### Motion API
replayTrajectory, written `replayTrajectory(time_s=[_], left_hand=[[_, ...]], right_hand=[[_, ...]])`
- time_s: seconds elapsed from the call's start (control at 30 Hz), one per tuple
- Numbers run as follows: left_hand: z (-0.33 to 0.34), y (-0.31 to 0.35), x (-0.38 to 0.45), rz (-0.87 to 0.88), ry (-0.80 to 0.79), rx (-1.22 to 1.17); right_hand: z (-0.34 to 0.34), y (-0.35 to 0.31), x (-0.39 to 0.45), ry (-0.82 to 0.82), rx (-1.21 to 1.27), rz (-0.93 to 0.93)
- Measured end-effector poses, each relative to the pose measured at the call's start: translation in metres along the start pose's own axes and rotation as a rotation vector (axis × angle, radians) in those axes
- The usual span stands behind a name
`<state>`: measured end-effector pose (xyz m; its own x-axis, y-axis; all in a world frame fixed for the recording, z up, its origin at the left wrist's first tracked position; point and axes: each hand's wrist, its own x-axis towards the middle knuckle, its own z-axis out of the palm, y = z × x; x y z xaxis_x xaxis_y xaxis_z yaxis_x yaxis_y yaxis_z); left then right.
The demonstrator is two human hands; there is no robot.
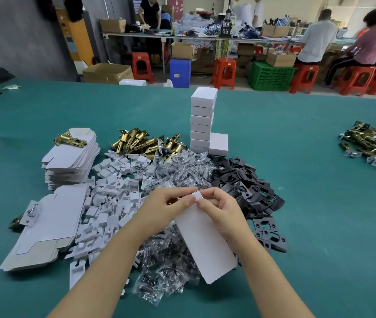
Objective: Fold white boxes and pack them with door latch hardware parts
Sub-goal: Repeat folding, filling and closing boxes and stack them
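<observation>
Left hand (168, 208) and right hand (221, 211) both pinch the far end of a white box (205, 244), fingers curled at its end flap — held above the bagged screws (171, 260) on the green tabletop (308, 226). Brass latches (145, 142), black plates (246, 184), flat box blanks (72, 157) and a stack of finished boxes (202, 120) lie beyond.

The hands (159, 208) hide the white box's (205, 244) far end.

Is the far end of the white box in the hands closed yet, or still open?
Still open: both hands, left hand and right hand, pinch the end flap of the white box, not yet tucked. Contents cannot be seen.
</observation>
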<state>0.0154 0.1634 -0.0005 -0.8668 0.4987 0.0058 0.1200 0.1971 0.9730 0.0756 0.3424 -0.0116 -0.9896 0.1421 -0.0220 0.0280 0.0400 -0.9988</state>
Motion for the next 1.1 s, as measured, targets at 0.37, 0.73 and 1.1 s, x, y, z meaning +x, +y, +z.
replayTrajectory(time_s=[0.37, 0.73, 1.1], left_hand=[[-0.007, 0.009, -0.007, 0.010, 0.071, -0.042], [-0.014, 0.017, -0.010, 0.002, 0.027, -0.080], [-0.008, 0.019, -0.010, -0.017, 0.048, -0.051]], right_hand=[[-0.001, 0.000, -0.004, -0.227, 0.041, 0.025], [-0.006, -0.005, -0.010, -0.278, 0.079, -0.004], [-0.010, -0.008, -0.016, -0.266, 0.049, -0.015]])
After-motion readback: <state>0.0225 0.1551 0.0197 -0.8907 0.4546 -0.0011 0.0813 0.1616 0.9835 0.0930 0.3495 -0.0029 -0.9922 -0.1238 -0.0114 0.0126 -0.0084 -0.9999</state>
